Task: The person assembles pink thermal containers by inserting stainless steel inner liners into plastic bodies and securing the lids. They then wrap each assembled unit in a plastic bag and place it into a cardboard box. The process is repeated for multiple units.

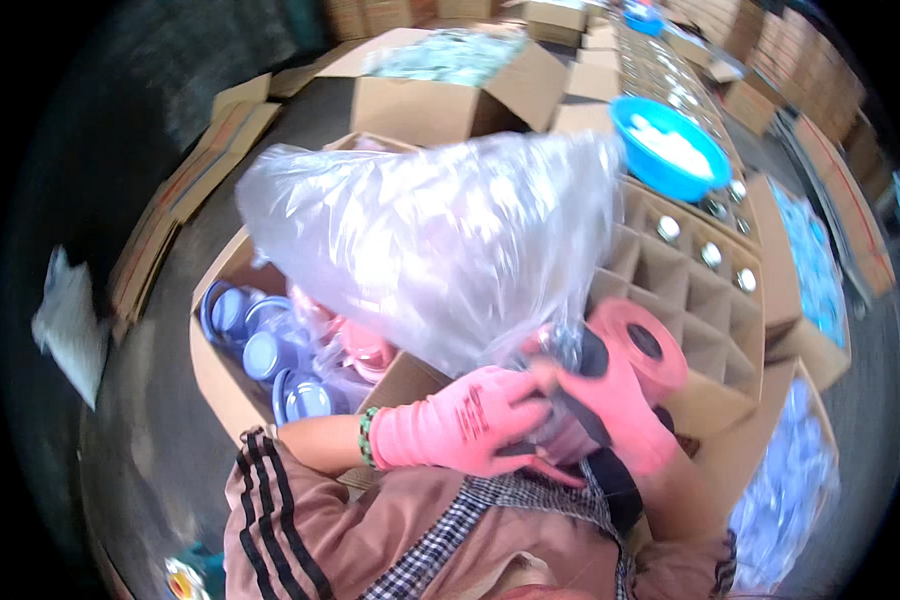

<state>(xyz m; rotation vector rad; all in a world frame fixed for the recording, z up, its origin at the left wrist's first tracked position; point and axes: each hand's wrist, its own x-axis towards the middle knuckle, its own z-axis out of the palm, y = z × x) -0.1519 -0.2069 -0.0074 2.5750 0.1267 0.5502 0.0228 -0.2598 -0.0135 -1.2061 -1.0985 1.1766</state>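
Note:
A large, puffed clear plastic bag (430, 230) stretches away from me above the boxes, its gathered end close to my chest. Around that end my left hand (470, 420), in a pink glove with a dark palm, is closed. My right hand (620, 405), gloved the same way, meets it there with bent fingers, closed on the bunched plastic; the exact grip is blurred. Just beyond the right hand is a pink round thing with a dark centre (645, 345), perhaps a roll. Under the bag, an open carton (215, 370) holds blue-purple cups (310, 395) and pink cups (365, 345).
At the right stands a divided carton (670, 290) with a few silver-topped pieces. Behind it is a blue basin (670, 150) of white items. Further cartons (410, 105) hold wrapped goods. Flattened cardboard (170, 210) and a white sack (70, 325) are at the left.

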